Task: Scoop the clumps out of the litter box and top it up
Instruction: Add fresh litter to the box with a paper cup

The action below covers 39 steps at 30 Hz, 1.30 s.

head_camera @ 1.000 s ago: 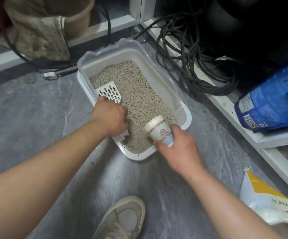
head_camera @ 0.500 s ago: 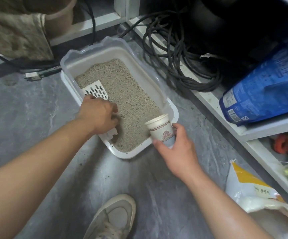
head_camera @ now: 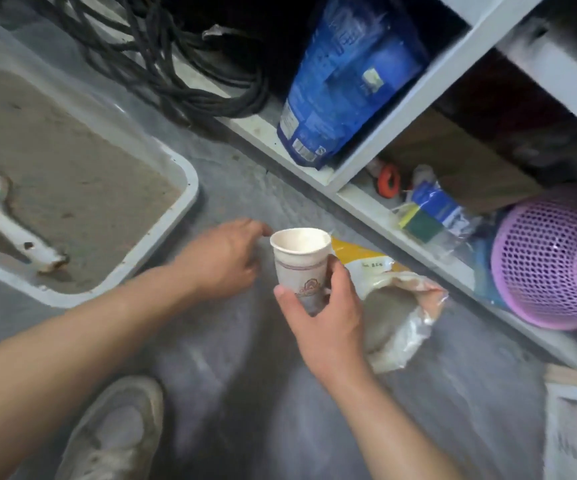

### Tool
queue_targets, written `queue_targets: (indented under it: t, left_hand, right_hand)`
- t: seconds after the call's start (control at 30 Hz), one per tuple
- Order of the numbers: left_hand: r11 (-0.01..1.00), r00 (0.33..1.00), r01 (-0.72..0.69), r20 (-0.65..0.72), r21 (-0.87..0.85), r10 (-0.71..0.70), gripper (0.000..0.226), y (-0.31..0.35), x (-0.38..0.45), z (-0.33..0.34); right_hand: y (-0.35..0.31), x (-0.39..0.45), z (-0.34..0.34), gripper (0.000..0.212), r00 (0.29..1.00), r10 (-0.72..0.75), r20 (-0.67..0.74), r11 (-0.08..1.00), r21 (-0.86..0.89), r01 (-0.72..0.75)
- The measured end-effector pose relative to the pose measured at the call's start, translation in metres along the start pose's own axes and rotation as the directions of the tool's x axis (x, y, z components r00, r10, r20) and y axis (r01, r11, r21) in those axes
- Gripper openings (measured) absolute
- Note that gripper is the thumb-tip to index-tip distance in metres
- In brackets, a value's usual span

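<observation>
The white litter box [head_camera: 173, 216] with grey litter sits at the left on the floor. A white slotted scoop [head_camera: 0, 209] lies in it, its handle toward the near rim. My right hand [head_camera: 325, 317] grips an upright paper cup [head_camera: 299, 261], which looks empty, above the floor. Just right of it lies an open yellow-and-white litter bag [head_camera: 398, 306], mouth facing me. My left hand [head_camera: 224, 258] hovers over the floor left of the cup, fingers loosely extended and holding nothing.
White shelving [head_camera: 384, 209] runs diagonally at the right, holding a blue bag [head_camera: 346, 77], sponges [head_camera: 429, 213] and a pink mesh basket [head_camera: 553, 261]. Black cables [head_camera: 176, 71] coil behind the box. My shoe [head_camera: 117, 434] is at the bottom.
My left hand let go of the scoop, which now lies in the litter, and moved right. My right hand carried the cup away from the box toward the litter bag. The view swung right.
</observation>
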<state>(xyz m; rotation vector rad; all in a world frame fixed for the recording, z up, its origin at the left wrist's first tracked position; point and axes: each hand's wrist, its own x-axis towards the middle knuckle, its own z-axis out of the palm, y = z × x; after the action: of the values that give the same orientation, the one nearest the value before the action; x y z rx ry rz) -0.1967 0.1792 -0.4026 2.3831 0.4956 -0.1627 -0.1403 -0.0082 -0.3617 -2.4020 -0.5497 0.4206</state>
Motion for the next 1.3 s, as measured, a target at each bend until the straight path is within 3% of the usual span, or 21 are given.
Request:
queue_targets:
  t: [0.17,0.3,0.43,0.5,0.67,0.8,0.97,1.3]
  left_hand:
    - [0.991,0.963,-0.134,0.239,0.020,0.126,0.094,0.049,0.017,0.050]
    - [0.985,0.945,-0.174,0.282,0.003,0.166,0.108,0.082,0.032,0.082]
    - [0.983,0.941,-0.184,0.284,-0.023,0.183,0.110,0.099,0.043,0.110]
    - [0.983,0.944,-0.181,0.281,-0.006,0.176,0.108,0.106,0.049,0.119]
    - [0.989,0.948,-0.140,0.283,-0.047,0.148,0.089,0.108,0.064,0.126]
    - [0.986,0.945,-0.144,0.286,-0.081,0.162,0.083,0.104,0.061,0.129]
    - [0.983,0.945,-0.148,0.276,-0.109,0.173,0.081,0.105,0.060,0.129]
    - [0.983,0.920,-0.140,0.352,-0.119,0.174,0.078,0.100,0.068,0.131]
  right_hand:
    - [0.078,-0.024,-0.053,0.072,0.943,0.292,-0.159,0.952,-0.047,-0.302]
    - [0.106,-0.035,-0.077,0.081,0.910,0.390,-0.142,0.864,-0.284,-0.415]
    - [0.102,-0.030,-0.080,0.067,0.959,0.261,-0.113,0.743,-0.611,-0.274]
    - [0.097,-0.020,-0.077,0.061,0.970,0.222,-0.103,0.690,-0.687,-0.230]
    - [0.084,0.020,-0.069,0.056,0.930,0.367,-0.026,0.598,-0.759,-0.257]
    - [0.080,0.045,-0.060,0.045,0.903,0.422,0.085,0.456,-0.881,-0.130]
    - [0.087,0.059,-0.050,0.028,0.894,0.437,0.099,0.522,-0.837,-0.163]
    - [0.117,0.059,-0.036,0.040,0.864,0.504,0.009,0.633,-0.684,-0.362]
